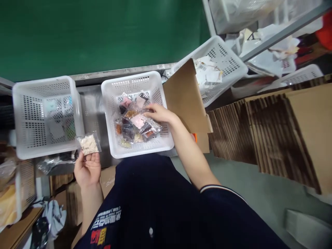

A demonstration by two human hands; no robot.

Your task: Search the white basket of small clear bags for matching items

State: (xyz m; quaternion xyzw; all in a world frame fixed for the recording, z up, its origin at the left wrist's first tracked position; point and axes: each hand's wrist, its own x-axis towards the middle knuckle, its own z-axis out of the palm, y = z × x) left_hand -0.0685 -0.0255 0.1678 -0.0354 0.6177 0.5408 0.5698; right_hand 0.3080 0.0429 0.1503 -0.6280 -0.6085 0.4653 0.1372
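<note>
My left hand (pixel 88 168), palm up, grips the lower edge of a small clear plastic bag (pixel 89 144) with cream-coloured contents. That bag is beside the front right corner of a white perforated basket (pixel 26 147). In a second white basket (pixel 116 152), in front of my body, lies a heap of small clear bags with pink, dark, orange and yellowish contents. My right hand (pixel 157 113) reaches over that basket's right side, fingers bent onto a clear bag (pixel 138 120) with something pink in it. Its fingertips partly hide whether they pinch the plastic.
An upright cardboard flap (pixel 183 90) stands against the middle basket's right side. Beyond it a tilted white basket (pixel 233 65) holds white papers or tags. Stacked flattened cartons (pixel 233 131) fill the right. A green surface (pixel 103 34) lies behind the baskets.
</note>
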